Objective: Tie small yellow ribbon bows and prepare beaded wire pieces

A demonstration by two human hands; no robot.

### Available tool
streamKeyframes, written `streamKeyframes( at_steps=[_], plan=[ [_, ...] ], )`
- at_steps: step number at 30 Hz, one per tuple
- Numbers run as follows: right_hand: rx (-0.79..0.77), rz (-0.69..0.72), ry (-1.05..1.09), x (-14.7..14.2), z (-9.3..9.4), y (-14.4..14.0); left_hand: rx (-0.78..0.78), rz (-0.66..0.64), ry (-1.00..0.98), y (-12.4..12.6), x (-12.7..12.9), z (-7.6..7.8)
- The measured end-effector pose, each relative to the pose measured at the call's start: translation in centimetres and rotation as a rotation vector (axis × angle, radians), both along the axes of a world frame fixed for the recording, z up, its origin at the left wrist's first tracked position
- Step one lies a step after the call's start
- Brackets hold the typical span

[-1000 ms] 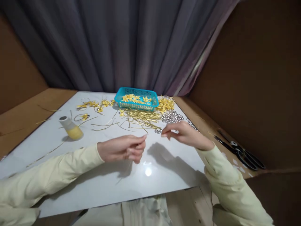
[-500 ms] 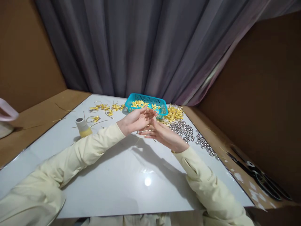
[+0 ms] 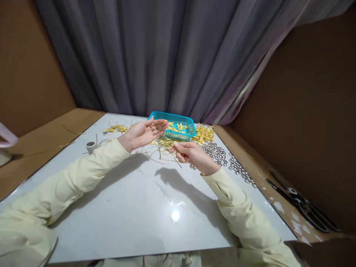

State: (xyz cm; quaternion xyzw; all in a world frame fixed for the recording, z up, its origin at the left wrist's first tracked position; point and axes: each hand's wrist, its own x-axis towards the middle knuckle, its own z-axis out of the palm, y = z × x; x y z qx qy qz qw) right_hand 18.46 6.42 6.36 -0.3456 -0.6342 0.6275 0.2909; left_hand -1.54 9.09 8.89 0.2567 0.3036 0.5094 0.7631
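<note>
Starting at the left, a small white spool (image 3: 90, 145) stands on the glossy white board (image 3: 133, 207), with loose gold strips and yellow ribbon bows (image 3: 115, 128) scattered behind it. My left hand (image 3: 144, 132) is raised above the board, palm up and fingers spread apart, gripping nothing that I can see; one end of a thin gold strip (image 3: 162, 136) runs up toward its fingertips, though I cannot tell whether it touches them. My right hand (image 3: 189, 154) sits lower and just beside it, thumb and forefinger pinched together on the lower end of that strip.

I judge this to be the step of drawing one strip out straight between the two hands. The next move calls for a light, steady pinch at the far end, since the strip looks flimsy and springy.

Behind the hands lie a heap of gold strips (image 3: 164, 144) and a blue basket (image 3: 182, 135) holding more bows. Further right are silver beads (image 3: 215, 152), then black scissors (image 3: 303, 204) on the brown worktop. A grey curtain (image 3: 167, 55) and brown panels close off the room.
</note>
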Motion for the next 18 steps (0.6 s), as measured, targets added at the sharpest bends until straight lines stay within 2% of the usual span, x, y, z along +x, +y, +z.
streamKeyframes(
  at_steps=[3,5,6,7,8,9,10,12,14,16,18],
  plan=[
    [0.045,0.027,-0.088,0.4,1.1,0.2,-0.006,-0.079,0.105,-0.7,-2.3,-0.7],
    [0.075,0.067,-0.16,0.3,2.0,0.3,-0.053,-0.224,0.233,-1.6,-3.8,-0.9],
    [0.087,0.096,-0.199,0.2,2.4,0.3,-0.055,-0.329,0.36,-2.1,-4.6,-0.8],
    [0.098,0.129,-0.239,0.0,2.8,0.3,-0.005,-0.462,0.569,-2.6,-5.2,-0.6],
    [0.108,0.164,-0.278,-0.3,3.2,0.3,0.108,-0.535,0.786,-3.0,-5.6,-0.2],
    [0.118,0.201,-0.315,-0.6,3.6,0.3,0.248,-0.523,0.97,-3.3,-5.7,0.2],
    [0.131,0.238,-0.351,-1.0,4.0,0.3,0.357,-0.464,1.065,-3.5,-5.5,0.7],
    [0.167,0.305,-0.415,-1.9,4.7,0.2,0.502,-0.3,1.073,-3.7,-4.2,1.6],
    [0.225,0.339,-0.462,-2.6,5.2,0.3,0.593,-0.293,1.006,-3.6,-2.1,2.0],
    [0.286,0.347,-0.492,-2.7,5.7,0.4,0.653,-0.51,0.923,-3.2,0.2,1.8],
    [0.337,0.344,-0.513,-2.2,6.1,0.5,0.671,-0.669,0.858,-2.8,1.9,1.4]
  ],
)
